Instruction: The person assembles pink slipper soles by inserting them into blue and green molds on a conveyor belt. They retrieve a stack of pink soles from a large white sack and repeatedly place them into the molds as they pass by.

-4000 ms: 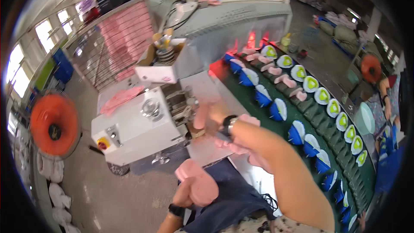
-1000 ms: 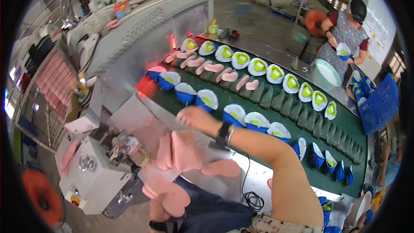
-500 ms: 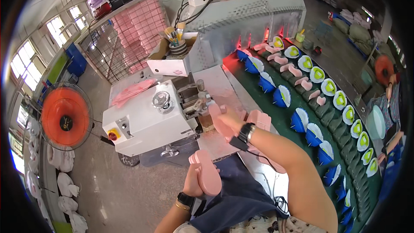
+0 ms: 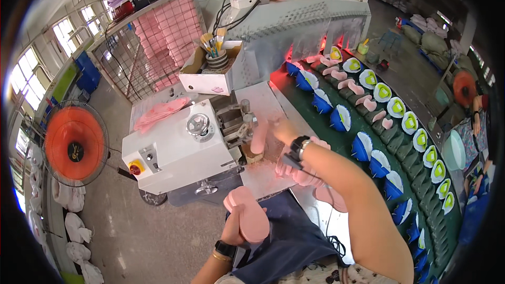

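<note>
My left hand [image 4: 232, 227] is wrapped round a small stack of pink shoe soles [image 4: 249, 216], held low in front of the dark apron. A single pink sole [image 4: 259, 137] stands against the working head [image 4: 245, 129] of a white machine [image 4: 176, 147]. Just right of that sole is my right hand [image 4: 286, 131], its fingers blurred; whether they touch the sole I cannot tell. Below the right wrist lies a pile of pink soles [image 4: 301, 172], partly hidden by the forearm. Another pink sole [image 4: 330, 198] sticks out beneath the arm.
On the right, a green conveyor [image 4: 350, 179] carries blue-and-white shoe uppers, dark lasts and pink pieces. Flat pink pieces [image 4: 160, 113] lie on the machine. A box [image 4: 213, 71] with brushes stands behind; an orange fan [image 4: 76, 142] is at left. At far right, another person's arm [image 4: 477, 121] shows.
My right hand has shifted right, off the sole it was at by the machine head; that sole now stands at the head. The left hand's stack has tilted slightly. The view has shifted a little.
</note>
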Demonstrator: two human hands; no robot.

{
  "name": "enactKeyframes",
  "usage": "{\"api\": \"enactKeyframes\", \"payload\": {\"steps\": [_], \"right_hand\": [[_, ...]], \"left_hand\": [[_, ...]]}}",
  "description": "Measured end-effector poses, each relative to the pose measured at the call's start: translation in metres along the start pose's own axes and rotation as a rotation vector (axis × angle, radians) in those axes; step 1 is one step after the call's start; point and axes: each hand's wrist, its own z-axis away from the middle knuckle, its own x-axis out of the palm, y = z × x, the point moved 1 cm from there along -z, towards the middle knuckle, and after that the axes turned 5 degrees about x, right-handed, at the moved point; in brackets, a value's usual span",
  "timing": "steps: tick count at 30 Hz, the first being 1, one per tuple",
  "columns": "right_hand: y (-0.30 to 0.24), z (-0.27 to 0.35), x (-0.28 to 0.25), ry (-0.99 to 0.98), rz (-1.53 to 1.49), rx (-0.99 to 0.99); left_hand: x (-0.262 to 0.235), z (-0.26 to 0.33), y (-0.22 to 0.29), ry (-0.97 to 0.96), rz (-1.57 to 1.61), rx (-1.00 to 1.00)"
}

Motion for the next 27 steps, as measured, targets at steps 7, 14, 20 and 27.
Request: {"api": "enactKeyframes", "payload": {"steps": [7,14,20,27], "right_hand": [[0.031,-0.065,0.050,0.261,-0.041,0.030],[0.108,0.013,-0.125,0.421,-1.124,0.328],[0.399,0.141,-0.230,0.893,0.097,0.731],[0.407,0.138,-0.243,1.000,-0.013,0.491]], "left_hand": [[-0.006,-0.004,0.000,0.142,-0.059,0.147],[0.031,-0.022,-0.022,0.059,-0.058,0.103],[0.041,-0.051,-0.036,0.081,-0.100,-0.001],[0.062,-0.049,-0.036,0.020,-0.139,-0.051]]}}
